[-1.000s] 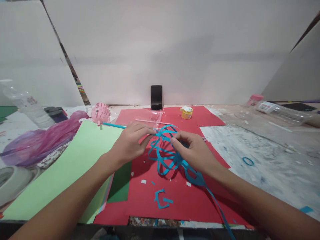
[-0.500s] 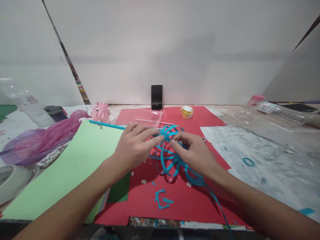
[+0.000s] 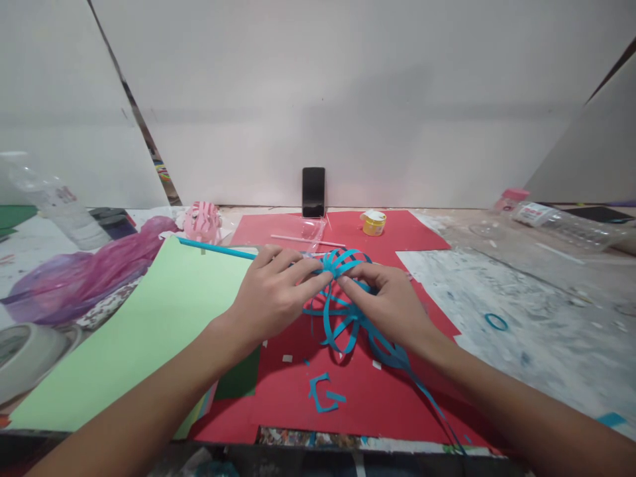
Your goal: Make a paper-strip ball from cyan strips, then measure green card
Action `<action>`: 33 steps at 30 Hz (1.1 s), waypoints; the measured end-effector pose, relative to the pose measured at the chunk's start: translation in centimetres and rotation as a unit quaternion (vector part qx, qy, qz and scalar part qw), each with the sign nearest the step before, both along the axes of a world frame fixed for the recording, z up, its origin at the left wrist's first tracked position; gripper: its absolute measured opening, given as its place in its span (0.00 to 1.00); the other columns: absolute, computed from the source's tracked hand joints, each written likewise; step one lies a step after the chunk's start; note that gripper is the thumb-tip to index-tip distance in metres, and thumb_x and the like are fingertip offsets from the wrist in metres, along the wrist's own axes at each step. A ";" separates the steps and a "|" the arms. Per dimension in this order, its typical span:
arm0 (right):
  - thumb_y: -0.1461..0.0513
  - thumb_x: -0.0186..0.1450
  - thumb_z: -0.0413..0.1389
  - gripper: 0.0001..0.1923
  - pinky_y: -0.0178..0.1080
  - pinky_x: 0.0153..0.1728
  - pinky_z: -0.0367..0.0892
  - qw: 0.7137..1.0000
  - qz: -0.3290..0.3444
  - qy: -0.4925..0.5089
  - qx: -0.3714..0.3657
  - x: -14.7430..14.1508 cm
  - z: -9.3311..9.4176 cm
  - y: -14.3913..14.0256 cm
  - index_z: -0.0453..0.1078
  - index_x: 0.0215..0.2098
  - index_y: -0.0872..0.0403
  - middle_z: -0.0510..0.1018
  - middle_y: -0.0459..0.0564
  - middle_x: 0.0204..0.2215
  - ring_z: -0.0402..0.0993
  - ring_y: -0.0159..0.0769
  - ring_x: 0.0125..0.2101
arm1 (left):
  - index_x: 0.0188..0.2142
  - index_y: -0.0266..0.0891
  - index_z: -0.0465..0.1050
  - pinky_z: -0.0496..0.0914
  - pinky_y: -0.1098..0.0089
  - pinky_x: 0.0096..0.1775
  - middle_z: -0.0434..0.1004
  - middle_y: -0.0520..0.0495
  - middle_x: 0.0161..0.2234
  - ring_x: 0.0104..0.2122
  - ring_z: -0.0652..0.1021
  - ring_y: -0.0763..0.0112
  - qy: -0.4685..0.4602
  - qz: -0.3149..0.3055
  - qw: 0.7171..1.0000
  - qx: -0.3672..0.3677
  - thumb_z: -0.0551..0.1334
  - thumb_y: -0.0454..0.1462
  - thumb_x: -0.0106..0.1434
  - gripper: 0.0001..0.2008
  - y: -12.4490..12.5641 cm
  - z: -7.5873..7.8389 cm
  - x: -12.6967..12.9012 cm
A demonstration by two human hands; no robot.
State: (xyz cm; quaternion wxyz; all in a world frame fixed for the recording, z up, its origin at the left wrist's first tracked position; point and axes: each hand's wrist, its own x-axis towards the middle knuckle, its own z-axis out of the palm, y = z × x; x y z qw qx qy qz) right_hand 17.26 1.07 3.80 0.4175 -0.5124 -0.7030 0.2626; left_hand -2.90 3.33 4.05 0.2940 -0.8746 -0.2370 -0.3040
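Between my hands is a blue paper-strip ornament (image 3: 340,320), its curved strips forming round cage shapes above the red paper (image 3: 278,404). My left hand (image 3: 273,288) pinches the gathered centre of the upper strips. From the other side, the thumb and index finger of my right hand (image 3: 385,298) close on the strips beside that centre. A long blue strip trails from the ornament under my right forearm to the table's front edge. Left of my left hand, a blue stick (image 3: 218,248) lies along the top of the light green paper (image 3: 134,338).
Blue scraps (image 3: 322,394) lie in front. A black phone (image 3: 313,192) leans on the wall near a yellow tape roll (image 3: 373,223). Pink paper ball (image 3: 203,222), purple bag (image 3: 99,278) and white tape roll (image 3: 30,358) sit left. A clear bottle (image 3: 571,225) lies right.
My right fingers have shifted slightly closer to the strips' gathered centre. Both hands keep their pinch, and the whole view has moved a little.
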 end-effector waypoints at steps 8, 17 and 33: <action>0.60 0.62 0.55 0.11 0.34 0.25 0.58 1.000 -0.015 0.006 -0.002 -0.1 0.1 -0.2 0.73 0.25 0.55 0.73 0.44 0.19 0.65 0.31 0.22 | 0.43 0.42 0.75 0.63 0.60 0.39 0.81 0.49 0.42 0.37 0.75 0.64 0.005 0.006 1.000 0.008 0.57 0.28 0.66 0.12 -0.1 0.0 0.2; 0.59 0.63 0.54 0.11 0.35 0.23 0.59 1.000 -0.014 0.005 -0.015 0.0 -0.2 0.0 0.73 0.26 0.56 0.73 0.45 0.20 0.66 0.31 0.22 | 0.44 0.42 0.76 0.64 0.61 0.40 0.81 0.49 0.42 0.38 0.75 0.64 0.011 0.002 1.000 0.007 0.56 0.28 0.67 0.13 -0.2 0.2 0.2; 0.60 0.62 0.54 0.10 0.35 0.26 0.60 1.000 -0.004 0.022 -0.013 -0.1 -0.3 0.0 0.76 0.29 0.55 0.74 0.45 0.21 0.66 0.32 0.23 | 0.43 0.44 0.76 0.63 0.61 0.40 0.80 0.49 0.42 0.37 0.75 0.65 0.008 0.006 1.000 0.002 0.55 0.29 0.67 0.13 -0.2 0.0 0.4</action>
